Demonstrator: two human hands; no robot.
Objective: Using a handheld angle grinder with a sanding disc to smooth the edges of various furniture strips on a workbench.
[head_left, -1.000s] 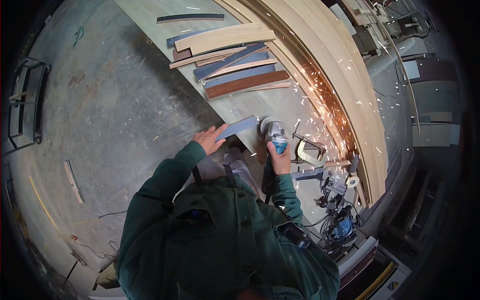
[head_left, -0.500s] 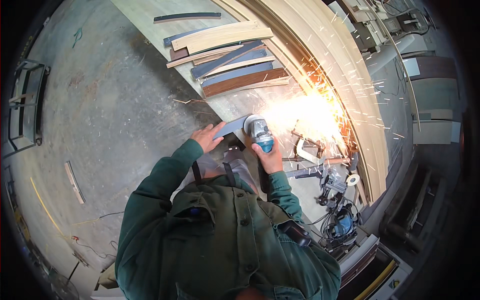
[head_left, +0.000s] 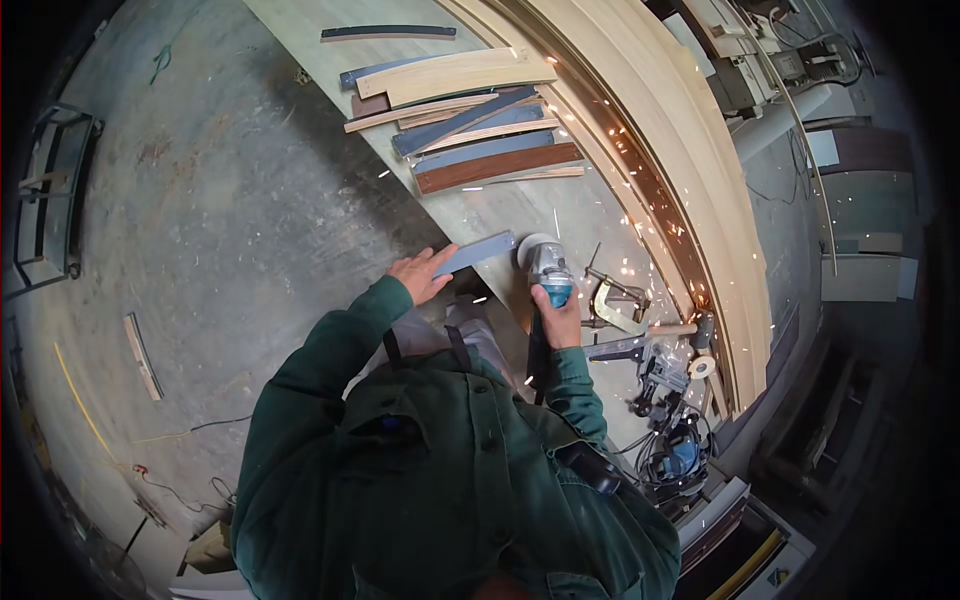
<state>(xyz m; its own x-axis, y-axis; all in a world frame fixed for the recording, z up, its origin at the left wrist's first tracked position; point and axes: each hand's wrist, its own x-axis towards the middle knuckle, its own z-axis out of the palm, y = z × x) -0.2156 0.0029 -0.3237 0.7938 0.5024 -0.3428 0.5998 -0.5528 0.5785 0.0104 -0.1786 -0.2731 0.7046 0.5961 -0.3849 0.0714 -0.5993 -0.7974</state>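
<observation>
My left hand holds the near end of a flat grey metal strip, its fingers laid over the top. The strip reaches across the bench edge, with its far end over the tabletop. My right hand is wrapped round the body of an angle grinder, which has a silver head and a teal housing. A pale disc at its front sits just right of the strip's end, with a narrow gap between them. The grinder hides part of the disc.
Several wood and grey strips lie farther up the bench. Long wooden boards run along the right, scattered with sparks. Close to my right hand are a clamp, a hammer and another power tool. A cart stands far left.
The grinder has moved right, away from the strip's end. The bright spray of sparks has shrunk to scattered glowing specks. My left hand and the strip have shifted slightly right.
</observation>
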